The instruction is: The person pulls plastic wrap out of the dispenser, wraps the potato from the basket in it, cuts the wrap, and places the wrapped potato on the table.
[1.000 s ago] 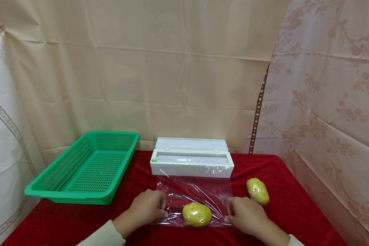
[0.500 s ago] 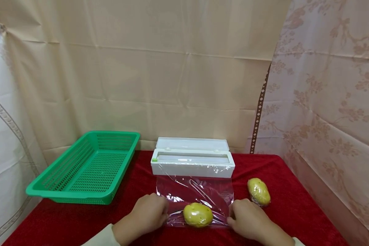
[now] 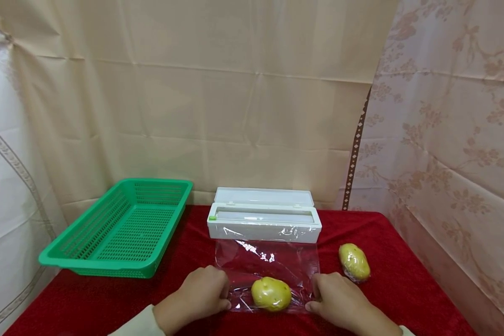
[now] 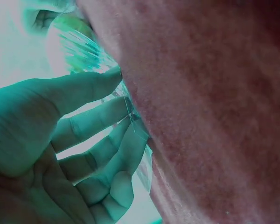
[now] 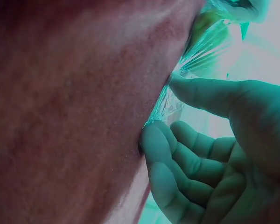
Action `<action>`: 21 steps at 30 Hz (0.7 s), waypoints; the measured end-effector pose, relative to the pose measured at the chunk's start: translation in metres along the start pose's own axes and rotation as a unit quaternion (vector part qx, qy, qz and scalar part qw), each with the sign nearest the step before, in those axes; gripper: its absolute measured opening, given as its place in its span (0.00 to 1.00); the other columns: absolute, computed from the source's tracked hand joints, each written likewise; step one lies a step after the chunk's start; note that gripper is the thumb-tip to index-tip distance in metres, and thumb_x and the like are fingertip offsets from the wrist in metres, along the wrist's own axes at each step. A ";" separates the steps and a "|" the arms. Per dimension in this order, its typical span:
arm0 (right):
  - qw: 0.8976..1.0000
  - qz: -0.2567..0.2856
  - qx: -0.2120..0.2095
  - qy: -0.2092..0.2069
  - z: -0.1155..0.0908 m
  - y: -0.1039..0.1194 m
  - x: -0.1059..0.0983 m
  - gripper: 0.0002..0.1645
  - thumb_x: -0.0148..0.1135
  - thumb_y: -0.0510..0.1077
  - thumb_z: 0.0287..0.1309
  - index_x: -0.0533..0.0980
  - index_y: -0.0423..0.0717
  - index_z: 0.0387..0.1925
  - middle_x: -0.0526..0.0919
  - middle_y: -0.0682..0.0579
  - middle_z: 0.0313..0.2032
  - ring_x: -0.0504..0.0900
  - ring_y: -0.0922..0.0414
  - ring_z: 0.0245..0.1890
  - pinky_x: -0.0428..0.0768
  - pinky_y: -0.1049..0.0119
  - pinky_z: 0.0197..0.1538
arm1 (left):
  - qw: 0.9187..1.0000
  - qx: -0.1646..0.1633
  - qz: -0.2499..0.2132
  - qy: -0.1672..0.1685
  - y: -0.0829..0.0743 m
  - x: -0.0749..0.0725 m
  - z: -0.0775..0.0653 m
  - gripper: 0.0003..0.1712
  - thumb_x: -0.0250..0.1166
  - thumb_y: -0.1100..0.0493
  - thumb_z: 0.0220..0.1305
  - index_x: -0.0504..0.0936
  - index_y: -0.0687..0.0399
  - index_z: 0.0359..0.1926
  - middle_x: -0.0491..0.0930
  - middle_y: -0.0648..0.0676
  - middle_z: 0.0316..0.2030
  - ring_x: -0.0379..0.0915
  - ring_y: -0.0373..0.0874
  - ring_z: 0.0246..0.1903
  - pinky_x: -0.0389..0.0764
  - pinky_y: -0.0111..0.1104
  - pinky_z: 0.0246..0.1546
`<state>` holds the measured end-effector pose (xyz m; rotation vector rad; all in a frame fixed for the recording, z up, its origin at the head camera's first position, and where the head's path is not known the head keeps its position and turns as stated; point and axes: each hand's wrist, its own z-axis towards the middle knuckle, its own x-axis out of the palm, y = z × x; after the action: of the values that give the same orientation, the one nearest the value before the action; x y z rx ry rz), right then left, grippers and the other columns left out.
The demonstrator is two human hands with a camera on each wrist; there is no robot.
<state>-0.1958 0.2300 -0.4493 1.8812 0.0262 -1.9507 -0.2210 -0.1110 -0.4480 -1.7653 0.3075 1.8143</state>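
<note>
Has 1 yellow potato (image 3: 271, 294) at the front end of a clear film (image 3: 252, 259), between the 2 hands, lying on its long side above the red cloth (image 3: 407, 284). Shows film creases just beside both its ends and, in both wrist views, shiny folds across its side; cannot tell how far beneath it the film reaches. Touches the film's left edge near the front with the left hand (image 3: 203, 290) and its right edge with the right hand (image 3: 338, 296), fingers bent on both. Shows thumb and fingertips apart on each hand in the wrist views, with film at the tips; cannot tell a pinch from a press. Shows pale sleeves (image 3: 140, 323) at the wrists.

Has the film spread back over the cloth to a white box (image 3: 263, 232), with lid (image 3: 263, 197) tipped back and a green tab (image 3: 212, 218) at the left end. Beyond the right hand, has 1 more potato (image 3: 354, 262), in shiny clear wrap, well apart from the first. Off to the left, has a green basket (image 3: 109, 265) with slotted walls. Behind everything, shows a beige curtain (image 3: 218, 102); to the right, a floral curtain (image 3: 458, 140).
</note>
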 end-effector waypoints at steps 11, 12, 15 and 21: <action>0.990 0.115 -0.086 0.012 -0.004 -0.004 -0.017 0.19 0.78 0.44 0.50 0.72 0.61 0.29 0.73 0.66 0.26 0.70 0.70 0.25 0.72 0.72 0.28 | 0.997 -0.012 -0.061 -0.034 -0.009 -0.018 -0.009 0.14 0.82 0.51 0.45 0.82 0.39 0.26 0.75 0.37 0.23 0.68 0.33 0.24 0.72 0.31 0.24; 0.989 0.101 -0.111 0.003 -0.005 0.002 -0.018 0.20 0.80 0.45 0.49 0.72 0.61 0.30 0.73 0.67 0.28 0.69 0.71 0.26 0.72 0.73 0.30 | 0.998 0.003 -0.040 -0.042 -0.016 -0.018 -0.008 0.15 0.82 0.50 0.46 0.83 0.39 0.29 0.76 0.37 0.26 0.69 0.33 0.26 0.73 0.31 0.26; 0.981 0.046 -0.188 -0.034 -0.004 0.019 -0.014 0.23 0.83 0.49 0.45 0.72 0.63 0.31 0.70 0.68 0.33 0.69 0.73 0.30 0.73 0.75 0.33 | 0.996 0.069 0.017 -0.051 -0.036 -0.011 -0.004 0.22 0.83 0.43 0.46 0.83 0.39 0.39 0.79 0.41 0.39 0.75 0.36 0.37 0.81 0.34 0.40; 0.976 -0.025 -0.210 -0.045 0.004 0.039 0.002 0.25 0.84 0.55 0.44 0.73 0.61 0.34 0.74 0.61 0.46 0.73 0.67 0.39 0.78 0.71 0.39 | 0.990 0.122 0.046 -0.045 -0.052 0.012 0.012 0.31 0.82 0.41 0.49 0.76 0.39 0.50 0.76 0.46 0.52 0.77 0.41 0.48 0.82 0.40 0.54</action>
<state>-0.1873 0.1930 -0.4405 1.5264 0.4290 -1.8800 -0.2024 -0.0598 -0.4462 -1.5188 0.5580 1.8285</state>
